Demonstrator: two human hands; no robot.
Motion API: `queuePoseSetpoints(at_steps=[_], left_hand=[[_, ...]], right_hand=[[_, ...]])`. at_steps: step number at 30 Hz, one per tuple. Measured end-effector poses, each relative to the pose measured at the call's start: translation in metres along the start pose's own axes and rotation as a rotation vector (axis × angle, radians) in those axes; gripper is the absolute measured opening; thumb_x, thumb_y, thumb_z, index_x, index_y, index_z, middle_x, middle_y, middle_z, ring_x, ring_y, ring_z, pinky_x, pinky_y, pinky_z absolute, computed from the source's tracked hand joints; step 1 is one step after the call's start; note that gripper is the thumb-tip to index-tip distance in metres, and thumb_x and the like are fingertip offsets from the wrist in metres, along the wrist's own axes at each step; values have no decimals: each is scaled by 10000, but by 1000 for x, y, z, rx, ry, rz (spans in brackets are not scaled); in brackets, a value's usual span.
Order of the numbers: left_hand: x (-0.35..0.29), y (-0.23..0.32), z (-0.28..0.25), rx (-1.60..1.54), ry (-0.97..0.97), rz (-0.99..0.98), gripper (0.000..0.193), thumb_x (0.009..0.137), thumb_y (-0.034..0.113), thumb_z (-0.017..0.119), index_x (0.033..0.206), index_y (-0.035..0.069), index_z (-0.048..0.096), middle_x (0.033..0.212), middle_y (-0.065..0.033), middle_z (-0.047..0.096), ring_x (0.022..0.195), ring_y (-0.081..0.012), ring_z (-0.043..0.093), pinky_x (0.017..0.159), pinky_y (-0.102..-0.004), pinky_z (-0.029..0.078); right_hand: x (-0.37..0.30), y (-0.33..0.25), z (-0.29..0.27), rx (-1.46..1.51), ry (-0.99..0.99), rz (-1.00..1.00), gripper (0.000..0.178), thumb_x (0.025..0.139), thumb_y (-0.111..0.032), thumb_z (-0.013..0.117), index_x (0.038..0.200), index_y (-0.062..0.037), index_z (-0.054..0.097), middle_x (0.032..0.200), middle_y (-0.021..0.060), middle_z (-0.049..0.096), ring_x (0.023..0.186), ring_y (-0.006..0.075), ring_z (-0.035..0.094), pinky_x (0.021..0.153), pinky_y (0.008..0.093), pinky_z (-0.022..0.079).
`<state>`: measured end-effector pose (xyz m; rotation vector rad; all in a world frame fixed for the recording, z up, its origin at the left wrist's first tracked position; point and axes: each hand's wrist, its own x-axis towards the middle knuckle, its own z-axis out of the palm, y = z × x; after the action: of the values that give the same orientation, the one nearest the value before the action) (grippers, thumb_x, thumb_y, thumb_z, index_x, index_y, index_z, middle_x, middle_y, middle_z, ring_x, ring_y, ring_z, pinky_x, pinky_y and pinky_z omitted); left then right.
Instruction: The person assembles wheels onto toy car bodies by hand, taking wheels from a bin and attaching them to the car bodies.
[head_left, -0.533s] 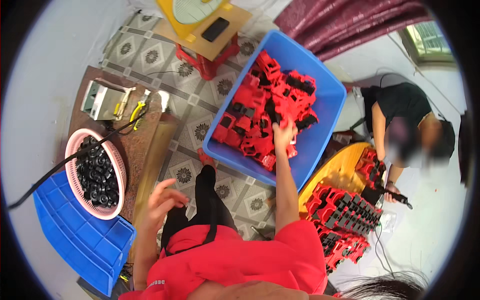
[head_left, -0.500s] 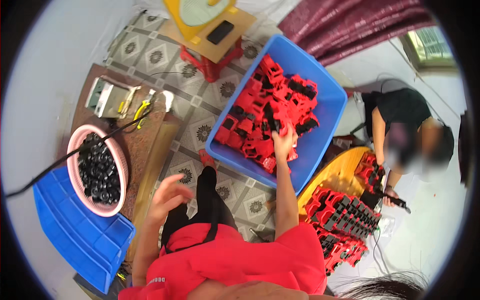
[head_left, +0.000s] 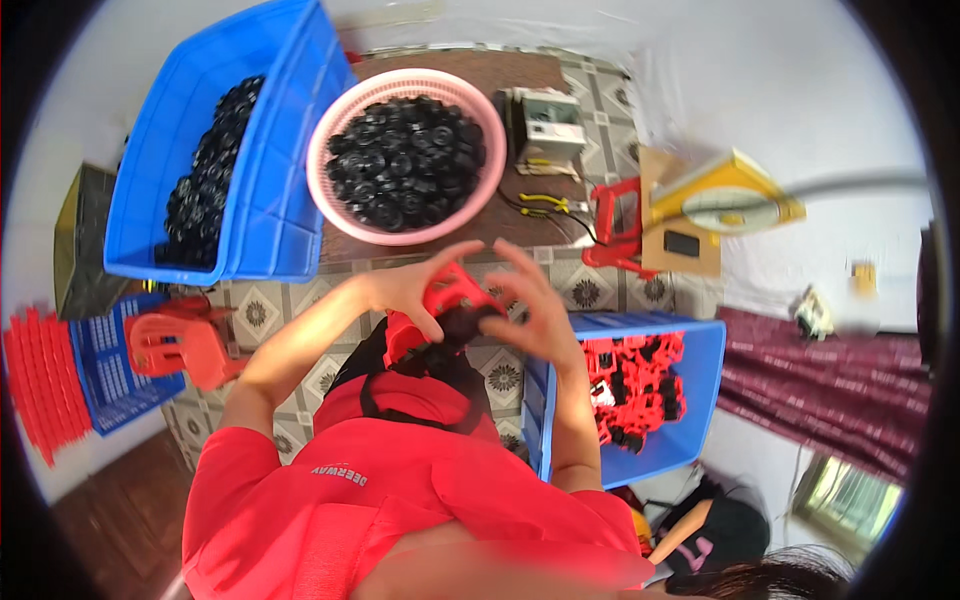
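1. Both hands meet at frame centre on one red plastic part (head_left: 452, 296) w/ a black piece at its lower side. The part sits over the lap, just below the brown mat edge.
2. Left hand (head_left: 418, 290): fingers curled round the part's left side, thumb pressing in from below; closed on it, not flat.
3. Right hand (head_left: 528, 305): fingers spread and arched over the part's right side, tips touching it; half-closed grip.
4. At 12 o'clock from the hands: pink round basket (head_left: 330, 205) full of black round parts, its near rim close to the fingertips, small gap between.
5. At 10–11 o'clock: big blue bin (head_left: 270, 150), tilted, black parts piled along its far side. Its lower right corner is just beside the pink basket.
6. At 4 o'clock: second blue bin (head_left: 700, 400) w/ red-and-black assemblies; its near wall is right beside the right forearm.
7. At 9 o'clock: red stool (head_left: 185, 345), well apart from the left elbow; tiled floor between is open.
8. At 1–2 o'clock: grey box unit (head_left: 548, 120), yellow-handled pliers (head_left: 545, 203), red stand (head_left: 615, 225), yellow scale (head_left: 725, 195). All past the mat, apart from the hands.
9. Far left rim: red ribbed stack (head_left: 40, 385) on a blue crate lid.
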<state>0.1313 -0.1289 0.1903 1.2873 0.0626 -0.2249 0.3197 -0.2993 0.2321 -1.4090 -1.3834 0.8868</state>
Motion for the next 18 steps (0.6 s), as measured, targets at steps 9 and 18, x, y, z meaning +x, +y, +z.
queuePoseSetpoints(at_steps=[9,18], left_hand=[[-99,-74,-51,-654,799,379,957,639,274,893,1384,156,303,1343,-104,463,1188,-300,538,932,-507,525],[-106,-60,-107,-714,1156,353,494,935,200,640,1327,172,340,1147,-48,531,997,-161,559,840,-342,514]], right_hand=[[246,222,92,-914,234,62,387,809,-53,641,1191,-50,581,1021,178,598,894,335,667,718,439,551],[241,161,108,-437,408,221,308,815,-149,734,1084,-57,616,816,81,658,718,236,641,650,332,513]])
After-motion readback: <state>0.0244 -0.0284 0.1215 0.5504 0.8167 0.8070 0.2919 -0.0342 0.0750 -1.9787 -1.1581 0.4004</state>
